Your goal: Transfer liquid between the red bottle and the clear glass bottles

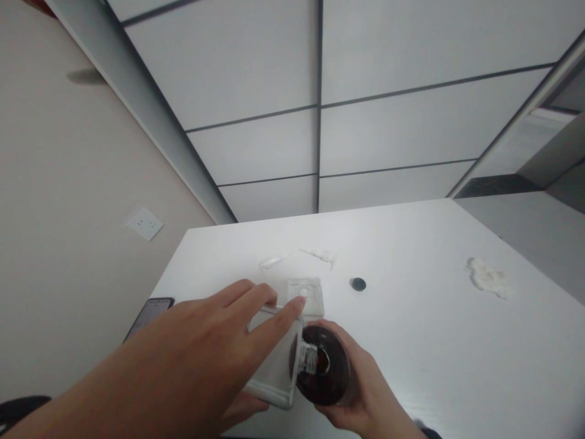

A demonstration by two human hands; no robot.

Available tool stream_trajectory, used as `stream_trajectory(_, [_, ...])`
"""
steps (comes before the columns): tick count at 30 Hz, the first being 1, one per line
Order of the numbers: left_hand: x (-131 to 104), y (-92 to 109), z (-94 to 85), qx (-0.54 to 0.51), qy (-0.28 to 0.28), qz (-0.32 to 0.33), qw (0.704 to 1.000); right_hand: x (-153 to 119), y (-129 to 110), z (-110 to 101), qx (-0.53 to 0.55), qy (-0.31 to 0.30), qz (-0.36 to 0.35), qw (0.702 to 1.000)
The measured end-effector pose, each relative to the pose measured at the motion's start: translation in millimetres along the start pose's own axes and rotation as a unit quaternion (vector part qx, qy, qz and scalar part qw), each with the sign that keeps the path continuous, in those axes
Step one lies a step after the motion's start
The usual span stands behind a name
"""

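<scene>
My left hand (214, 341) is closed round a clear, square-sided container (272, 378), fingers over its top edge. My right hand (361, 390) grips a dark brown round bottle (331, 384) from its right side, with the bottle's top facing me. Between the two, a clear threaded neck (308, 358) lies against the bottle's top; I cannot tell which of them it belongs to. Just beyond my left fingertips, a clear square piece (313, 305) with a round mark lies on the table. Farther right is a small dark round cap (359, 284).
A strip of crumpled clear plastic (273, 262) lies toward the back of the white table (439, 329). Crumpled white material (488, 277) lies at the right. A phone (148, 316) is at the left edge, partly behind my arm. White panelled doors (269, 146) rise behind.
</scene>
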State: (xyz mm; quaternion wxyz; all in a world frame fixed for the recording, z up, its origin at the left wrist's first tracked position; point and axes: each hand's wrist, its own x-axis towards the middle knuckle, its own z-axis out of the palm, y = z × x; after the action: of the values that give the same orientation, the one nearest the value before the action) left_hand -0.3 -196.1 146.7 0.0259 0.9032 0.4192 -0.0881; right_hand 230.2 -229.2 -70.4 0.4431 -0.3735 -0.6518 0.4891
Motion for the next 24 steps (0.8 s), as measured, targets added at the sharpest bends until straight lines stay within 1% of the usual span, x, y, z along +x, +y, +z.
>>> stream_trajectory(5, [2,1,-1.0,0.01,-0.009,-0.008,1.0,-1,4,1,-0.003,0.005,-0.006,1.0])
stream_trajectory(8, [2,2,-1.2,0.016,-0.008,0.0,1.0,-1,5,2,-0.011,0.006,-0.012,1.0])
stream_trajectory(11, [1,2,0.3,0.026,-0.002,0.005,1.0,0,5,2,-0.022,0.005,-0.014,1.0])
stream_trajectory(15, [3,1,1.7,0.013,0.011,0.008,1.0,0,2,1,-0.023,0.011,-0.015,1.0])
stream_trajectory(24, [6,8,-7.8,0.01,0.003,-0.018,1.0,4,-5,-2,-0.014,0.001,-0.011,1.0])
